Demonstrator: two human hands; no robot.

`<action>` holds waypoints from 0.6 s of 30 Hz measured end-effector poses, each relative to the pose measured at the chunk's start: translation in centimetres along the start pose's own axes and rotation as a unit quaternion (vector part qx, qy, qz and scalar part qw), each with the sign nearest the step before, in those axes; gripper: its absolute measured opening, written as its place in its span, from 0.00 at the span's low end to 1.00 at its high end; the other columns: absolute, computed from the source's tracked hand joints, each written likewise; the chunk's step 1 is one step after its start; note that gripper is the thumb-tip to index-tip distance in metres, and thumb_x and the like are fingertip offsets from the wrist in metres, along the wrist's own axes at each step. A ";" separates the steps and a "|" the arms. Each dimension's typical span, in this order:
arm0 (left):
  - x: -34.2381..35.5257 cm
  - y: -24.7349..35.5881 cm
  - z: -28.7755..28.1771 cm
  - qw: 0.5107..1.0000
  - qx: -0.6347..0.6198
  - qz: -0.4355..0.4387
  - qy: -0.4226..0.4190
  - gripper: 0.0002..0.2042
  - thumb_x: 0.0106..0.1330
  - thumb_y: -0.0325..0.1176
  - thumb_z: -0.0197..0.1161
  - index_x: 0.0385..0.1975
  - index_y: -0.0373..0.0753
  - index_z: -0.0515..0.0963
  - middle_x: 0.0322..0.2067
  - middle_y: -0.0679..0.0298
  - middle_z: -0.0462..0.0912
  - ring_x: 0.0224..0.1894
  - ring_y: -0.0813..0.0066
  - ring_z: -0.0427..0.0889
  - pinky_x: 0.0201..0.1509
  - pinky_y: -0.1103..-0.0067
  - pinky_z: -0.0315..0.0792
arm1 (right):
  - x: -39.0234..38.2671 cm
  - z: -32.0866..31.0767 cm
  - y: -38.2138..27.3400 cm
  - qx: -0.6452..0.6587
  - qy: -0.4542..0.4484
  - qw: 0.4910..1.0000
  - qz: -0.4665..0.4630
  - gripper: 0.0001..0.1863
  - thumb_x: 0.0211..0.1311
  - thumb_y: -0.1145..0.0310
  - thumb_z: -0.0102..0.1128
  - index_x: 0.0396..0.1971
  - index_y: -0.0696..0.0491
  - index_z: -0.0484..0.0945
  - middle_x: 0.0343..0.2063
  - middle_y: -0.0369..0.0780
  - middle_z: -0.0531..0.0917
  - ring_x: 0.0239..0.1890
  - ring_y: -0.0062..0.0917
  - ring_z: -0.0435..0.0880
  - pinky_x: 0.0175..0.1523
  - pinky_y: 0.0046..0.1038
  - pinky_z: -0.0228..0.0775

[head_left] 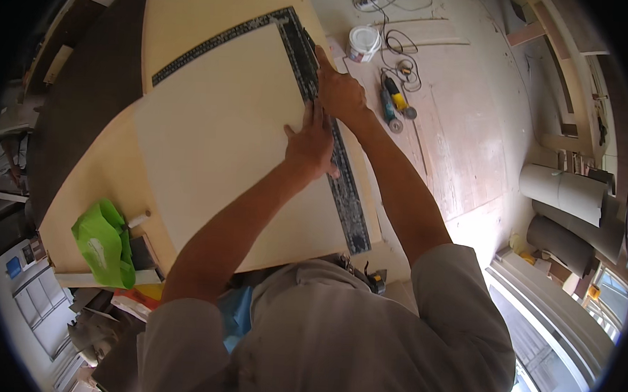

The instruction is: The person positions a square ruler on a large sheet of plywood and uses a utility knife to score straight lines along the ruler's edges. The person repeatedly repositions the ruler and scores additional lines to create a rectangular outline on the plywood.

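A large black carpenter's square (349, 204) lies on a pale, off-white sheet (218, 136), its long arm along the sheet's right side and its short arm across the far side. My left hand (311, 147) rests on the long arm, fingers spread and pressing it down; nothing is held in it. Just beyond, my right hand (341, 93) is closed around a thin dark tool (308, 40) at the square's outer edge near the far corner. Most of that tool is hidden by the hand, so I cannot tell whether it is a pencil or a knife.
Under the sheet is a light wooden board (97, 179). A green bag (104, 243) sits at its near left corner. To the right are a white bucket (364, 43), two angle grinders (394, 101) and a loose black cord (411, 49). Rolled sheets (563, 193) lie far right.
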State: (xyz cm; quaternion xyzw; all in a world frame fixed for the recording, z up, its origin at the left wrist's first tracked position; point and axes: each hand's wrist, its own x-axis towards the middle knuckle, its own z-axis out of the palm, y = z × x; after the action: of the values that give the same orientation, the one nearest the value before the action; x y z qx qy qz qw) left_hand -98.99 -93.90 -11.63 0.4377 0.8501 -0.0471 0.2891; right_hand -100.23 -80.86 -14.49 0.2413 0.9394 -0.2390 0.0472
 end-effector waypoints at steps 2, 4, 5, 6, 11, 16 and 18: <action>-0.2 0.1 -0.5 1.000 0.006 0.006 -0.009 0.61 0.41 0.52 0.80 0.72 0.34 0.48 0.74 0.52 0.39 0.77 0.55 0.38 0.66 0.43 0.61 | -2.0 0.6 0.4 0.012 -0.004 1.000 0.009 0.35 0.71 0.58 0.44 0.74 0.41 0.45 0.32 0.55 0.85 0.36 0.51 0.86 0.45 0.51 0.77; -0.2 0.0 -0.2 1.000 0.013 0.006 -0.005 0.60 0.41 0.52 0.80 0.72 0.35 0.48 0.75 0.52 0.39 0.77 0.56 0.38 0.66 0.43 0.60 | -3.9 0.5 0.1 0.028 -0.004 1.000 0.007 0.34 0.71 0.58 0.44 0.74 0.40 0.46 0.32 0.54 0.85 0.35 0.51 0.86 0.44 0.51 0.78; -0.3 -0.2 0.0 1.000 0.015 0.004 0.003 0.60 0.42 0.52 0.80 0.72 0.36 0.48 0.75 0.52 0.39 0.77 0.57 0.38 0.67 0.44 0.60 | -4.6 0.5 0.1 0.028 -0.014 0.999 0.013 0.34 0.71 0.58 0.44 0.74 0.39 0.46 0.32 0.54 0.85 0.35 0.51 0.86 0.44 0.50 0.78; -0.4 -0.3 0.2 1.000 0.017 0.001 0.011 0.60 0.42 0.52 0.80 0.72 0.36 0.48 0.75 0.52 0.39 0.77 0.58 0.37 0.67 0.44 0.60 | -5.3 0.5 0.1 0.028 -0.025 0.999 0.018 0.34 0.71 0.57 0.45 0.74 0.39 0.46 0.32 0.54 0.85 0.35 0.51 0.86 0.44 0.50 0.78; -0.3 -0.1 -0.1 0.999 0.036 0.008 -0.005 0.59 0.43 0.53 0.79 0.72 0.37 0.48 0.75 0.51 0.40 0.77 0.58 0.37 0.67 0.45 0.61 | -8.8 0.5 0.9 0.036 -0.054 0.997 0.033 0.34 0.71 0.57 0.46 0.74 0.37 0.47 0.31 0.53 0.85 0.34 0.49 0.86 0.42 0.48 0.79; -0.2 0.1 -0.4 1.000 0.023 0.003 -0.012 0.58 0.44 0.53 0.79 0.72 0.38 0.50 0.75 0.51 0.39 0.77 0.57 0.36 0.67 0.42 0.58 | -10.7 2.3 1.6 0.052 -0.017 0.998 0.011 0.33 0.71 0.58 0.46 0.74 0.36 0.47 0.28 0.52 0.85 0.32 0.49 0.86 0.40 0.47 0.78; -0.4 0.1 -0.5 1.000 0.020 0.003 -0.013 0.58 0.44 0.53 0.79 0.72 0.36 0.50 0.75 0.51 0.39 0.77 0.57 0.36 0.67 0.42 0.58 | -10.8 2.8 2.0 0.107 0.019 0.994 0.020 0.33 0.71 0.59 0.45 0.73 0.37 0.48 0.27 0.53 0.84 0.30 0.51 0.85 0.39 0.48 0.78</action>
State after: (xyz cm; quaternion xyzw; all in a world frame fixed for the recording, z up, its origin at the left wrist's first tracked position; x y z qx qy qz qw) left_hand -98.99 -93.95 -10.97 0.4452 0.8437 -0.0685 0.2918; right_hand -89.88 -85.32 -15.59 0.2685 0.9041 -0.3323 0.0080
